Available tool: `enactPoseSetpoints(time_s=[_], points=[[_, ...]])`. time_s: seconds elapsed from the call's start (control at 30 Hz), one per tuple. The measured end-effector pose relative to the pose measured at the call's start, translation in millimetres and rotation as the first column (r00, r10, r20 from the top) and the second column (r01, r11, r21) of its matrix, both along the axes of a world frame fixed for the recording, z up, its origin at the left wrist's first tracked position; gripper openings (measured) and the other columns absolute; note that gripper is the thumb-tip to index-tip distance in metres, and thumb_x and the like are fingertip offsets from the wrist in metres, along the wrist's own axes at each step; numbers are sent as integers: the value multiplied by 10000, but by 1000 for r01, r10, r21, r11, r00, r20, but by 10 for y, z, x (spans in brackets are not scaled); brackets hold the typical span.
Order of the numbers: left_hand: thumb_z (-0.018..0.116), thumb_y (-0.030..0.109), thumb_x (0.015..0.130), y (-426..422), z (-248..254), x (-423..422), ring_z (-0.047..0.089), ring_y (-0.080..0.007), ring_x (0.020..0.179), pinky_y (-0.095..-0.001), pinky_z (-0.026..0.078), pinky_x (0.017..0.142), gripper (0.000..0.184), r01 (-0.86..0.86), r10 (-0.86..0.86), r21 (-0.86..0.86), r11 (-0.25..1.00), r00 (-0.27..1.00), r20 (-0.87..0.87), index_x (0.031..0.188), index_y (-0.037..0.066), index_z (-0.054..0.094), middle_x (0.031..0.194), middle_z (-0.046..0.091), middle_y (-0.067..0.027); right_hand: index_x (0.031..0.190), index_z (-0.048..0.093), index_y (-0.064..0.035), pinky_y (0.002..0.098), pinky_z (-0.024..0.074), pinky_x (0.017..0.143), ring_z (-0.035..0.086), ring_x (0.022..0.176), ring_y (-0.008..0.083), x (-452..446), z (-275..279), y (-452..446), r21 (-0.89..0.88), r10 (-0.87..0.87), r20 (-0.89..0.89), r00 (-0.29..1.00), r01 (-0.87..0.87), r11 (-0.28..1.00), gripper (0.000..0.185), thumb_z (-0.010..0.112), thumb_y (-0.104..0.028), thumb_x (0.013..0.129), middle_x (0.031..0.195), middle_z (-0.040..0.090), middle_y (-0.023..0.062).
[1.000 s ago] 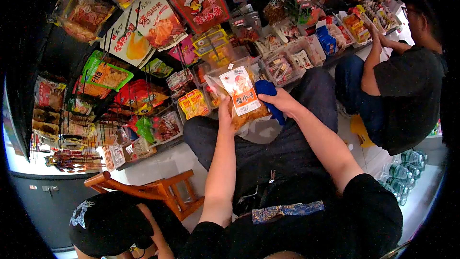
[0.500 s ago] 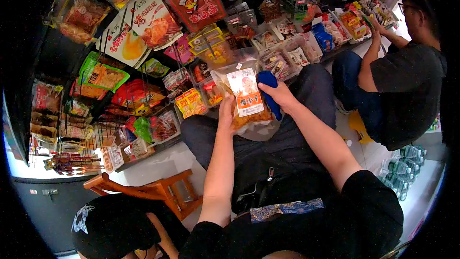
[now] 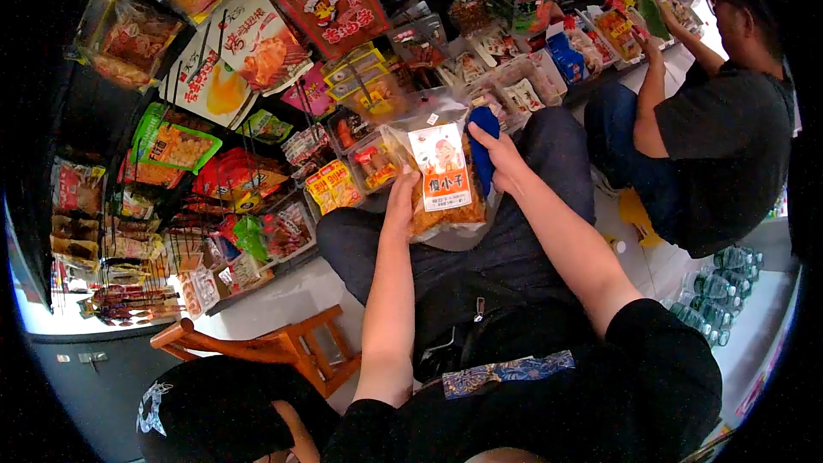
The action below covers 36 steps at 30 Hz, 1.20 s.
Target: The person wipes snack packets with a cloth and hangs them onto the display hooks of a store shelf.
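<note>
both bare forearms (image 3: 388, 313) extended forward, hands (image 3: 400, 204) apart, thumbs (image 3: 485, 138) uppermost

"傻小子" on bag label (image 3: 441, 168)

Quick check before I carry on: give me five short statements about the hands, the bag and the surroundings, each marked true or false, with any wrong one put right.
1. The left hand grips one side of the clear bag. True.
2. The right hand has a red cloth. False: it holds a blue cloth at the bag's side.
3. The bag's label faces the camera. True.
4. The wooden chair stands at the upper right of the view. False: it is at the lower left.
5. The other person at the right has a green item in hand. True.
</note>
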<state>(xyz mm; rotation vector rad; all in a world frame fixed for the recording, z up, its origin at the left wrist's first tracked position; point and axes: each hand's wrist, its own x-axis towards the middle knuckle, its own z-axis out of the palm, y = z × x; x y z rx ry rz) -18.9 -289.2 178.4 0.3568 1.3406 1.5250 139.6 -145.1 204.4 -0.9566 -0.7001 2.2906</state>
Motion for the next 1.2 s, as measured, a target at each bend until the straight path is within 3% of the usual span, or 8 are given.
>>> enactPoseSetpoints(time_s=[0.2, 0.4, 0.47, 0.6, 0.73, 0.83, 0.93, 1.2], points=[[529, 279, 872, -13, 196, 55, 606, -199, 960, -315, 472, 825, 424, 49, -49, -10, 999, 999, -20, 1176, -16, 517, 1083, 613, -103, 1107, 545, -56, 333, 483, 776, 586, 875, 162, 23, 52, 31, 146, 83, 160, 984, -107, 983, 384, 684, -290, 836, 999, 616, 40], [542, 274, 863, -14, 225, 106, 587, -204, 1002, -317, 462, 843, 419, 55, -55, 9, 998, 998, -30, 1169, -11, 517, 1111, 596, -104, 1154, 540, -44, 326, 480, 765, 586, 883, 168, 3, -32, 93, 87, -58, 185, 981, 42, 995, 446, 675, -330, 841, 1006, 616, 42], [537, 276, 867, -26, 75, 35, 586, -217, 1019, -329, 470, 851, 431, 64, -63, 74, 995, 998, -21, 1191, -5, 502, 1134, 587, -111, 1170, 542, -40, 324, 479, 771, 587, 888, 168, 44, 68, 67, 92, 68, 203, 977, -88, 992, 454, 667, -333, 847, 1015, 621, 48], [517, 248, 886, -18, 36, -10, 592, -243, 1031, -359, 489, 864, 432, -71, 33, 132, 989, 962, 273, 1233, -4, 464, 1169, 572, -130, 1187, 546, -22, 321, 479, 795, 589, 907, 165, 15, 49, -83, 188, 300, 219, 928, -342, 921, 454, 655, -317, 859, 1070, 624, 68], [492, 226, 901, -12, 113, 20, 597, -253, 1035, -366, 498, 868, 424, -125, 78, 166, 978, 962, 262, 1251, -10, 446, 1178, 569, -142, 1107, 597, -28, 312, 484, 734, 598, 849, 159, 1, 34, -76, 289, 267, 307, 913, -357, 888, 398, 667, -320, 846, 991, 641, 56], [492, 279, 897, -10, 49, -28, 579, -273, 1065, -396, 480, 896, 462, -171, 119, 165, 971, 951, 286, 1275, 19, 435, 1208, 557, -135, 1076, 611, -31, 297, 474, 670, 582, 772, 141, -3, -81, -70, 198, 380, 457, 804, -508, 838, 406, 688, -339, 822, 928, 639, 41], [473, 302, 903, -11, 36, -96, 583, -284, 1058, -404, 481, 900, 464, -254, 164, 179, 950, 899, 406, 1273, 25, 437, 1205, 562, -141, 1060, 618, -33, 282, 459, 635, 557, 726, 123, 89, 149, -182, 222, 503, 413, 759, -620, 753, 430, 706, -364, 800, 894, 628, 30], [438, 364, 910, 6, 83, -90, 568, -284, 1084, -423, 450, 939, 488, -334, 217, 203, 920, 868, 447, 1275, 40, 441, 1226, 554, -136, 969, 641, -32, 293, 460, 642, 559, 707, 119, 69, 20, -188, 320, 470, 458, 755, -633, 705, 369, 706, -355, 802, 815, 622, 27]])
